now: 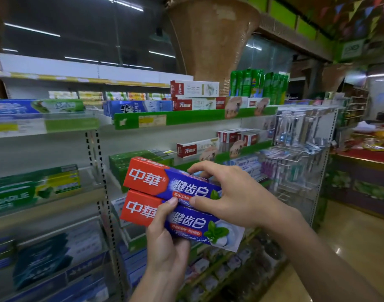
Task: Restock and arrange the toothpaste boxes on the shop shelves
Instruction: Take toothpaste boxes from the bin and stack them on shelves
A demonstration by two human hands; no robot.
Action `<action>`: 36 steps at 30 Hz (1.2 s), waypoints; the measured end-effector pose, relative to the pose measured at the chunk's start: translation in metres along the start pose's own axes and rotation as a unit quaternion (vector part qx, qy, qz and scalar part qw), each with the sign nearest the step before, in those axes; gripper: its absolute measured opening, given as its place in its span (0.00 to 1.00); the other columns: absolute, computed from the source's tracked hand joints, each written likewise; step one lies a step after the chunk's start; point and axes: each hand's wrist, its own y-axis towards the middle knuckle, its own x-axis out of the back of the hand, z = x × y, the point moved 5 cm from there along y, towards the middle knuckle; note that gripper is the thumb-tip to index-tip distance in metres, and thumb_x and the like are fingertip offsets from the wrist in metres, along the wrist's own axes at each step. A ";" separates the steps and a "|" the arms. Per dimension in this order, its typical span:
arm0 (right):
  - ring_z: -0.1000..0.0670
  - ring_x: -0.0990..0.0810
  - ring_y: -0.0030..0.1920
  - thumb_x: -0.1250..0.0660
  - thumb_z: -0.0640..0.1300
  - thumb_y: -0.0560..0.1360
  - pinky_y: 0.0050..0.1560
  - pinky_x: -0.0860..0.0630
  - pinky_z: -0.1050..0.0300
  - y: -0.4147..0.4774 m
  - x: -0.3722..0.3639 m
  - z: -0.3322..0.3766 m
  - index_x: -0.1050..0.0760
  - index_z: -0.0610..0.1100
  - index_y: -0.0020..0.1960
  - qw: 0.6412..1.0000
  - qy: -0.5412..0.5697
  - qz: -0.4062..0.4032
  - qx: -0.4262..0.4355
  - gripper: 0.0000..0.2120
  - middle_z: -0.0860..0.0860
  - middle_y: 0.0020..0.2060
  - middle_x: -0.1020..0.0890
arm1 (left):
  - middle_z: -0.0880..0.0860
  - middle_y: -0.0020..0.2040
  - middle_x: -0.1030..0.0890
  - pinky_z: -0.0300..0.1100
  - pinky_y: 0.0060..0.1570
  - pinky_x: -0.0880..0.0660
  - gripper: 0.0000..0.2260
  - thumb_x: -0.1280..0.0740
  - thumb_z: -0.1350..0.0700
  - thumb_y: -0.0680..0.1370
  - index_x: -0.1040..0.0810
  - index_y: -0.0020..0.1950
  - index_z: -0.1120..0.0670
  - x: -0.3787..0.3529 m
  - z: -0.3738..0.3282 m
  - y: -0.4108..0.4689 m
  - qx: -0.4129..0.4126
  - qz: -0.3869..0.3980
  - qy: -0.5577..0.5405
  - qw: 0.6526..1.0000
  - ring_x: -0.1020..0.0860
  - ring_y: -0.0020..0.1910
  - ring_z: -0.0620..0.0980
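Two toothpaste boxes were up in the air in front of the shelves [186, 118], not on them yet. The top box [165, 182] sat right on the bottom box [186, 221], and they touched along their long sides. Both lay long way across, with the red ends to the left and the blue ends dipping a little to the right.

The left hand [165, 243] came up from below and gripped the bottom box near its middle, thumb pressed on the front. The right hand [228, 192] came in from the right and held the top box, fingers curled over its top edge and thumb by its lower edge.

The shelves were behind the boxes, farther from the person. The green boxes [130, 164] stood just behind the top box. So the top box, in the right hand, looked like the easy one to push forward first.
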 end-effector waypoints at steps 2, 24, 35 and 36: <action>0.54 0.19 0.53 0.31 0.59 0.71 0.48 0.18 0.51 -0.002 0.012 -0.020 0.34 0.56 0.65 1.000 -0.008 -0.009 0.002 0.26 0.57 0.57 0.21 | 0.54 0.38 0.16 0.41 0.30 0.21 0.16 0.36 0.60 0.67 0.22 0.54 0.55 -0.011 0.020 0.006 0.002 -0.004 0.007 1.000 0.17 0.33 0.49; 0.55 0.18 0.44 0.30 0.57 0.63 0.45 0.19 0.49 0.035 0.001 -0.040 0.24 0.54 0.54 0.975 0.141 -0.030 0.171 0.21 0.60 0.43 0.20 | 0.57 0.39 0.20 0.45 0.37 0.21 0.29 0.25 0.58 0.52 0.22 0.53 0.61 0.025 0.066 -0.004 -0.073 -0.201 0.007 0.977 0.19 0.35 0.53; 0.57 0.17 0.42 0.27 0.55 0.63 0.41 0.19 0.56 0.023 -0.074 0.122 0.23 0.54 0.53 0.947 0.200 0.047 0.247 0.20 0.58 0.43 0.18 | 0.59 0.45 0.16 0.46 0.36 0.20 0.47 0.15 0.53 0.44 0.23 0.61 0.60 0.088 -0.081 -0.099 -0.207 -0.245 -0.008 0.947 0.16 0.39 0.54; 0.57 0.17 0.42 0.27 0.54 0.63 0.42 0.19 0.56 0.019 -0.083 0.138 0.22 0.54 0.53 0.945 0.206 0.054 0.250 0.19 0.58 0.43 0.18 | 0.59 0.47 0.16 0.47 0.36 0.19 0.46 0.16 0.53 0.45 0.23 0.62 0.60 0.094 -0.096 -0.109 -0.213 -0.249 -0.006 0.945 0.17 0.39 0.55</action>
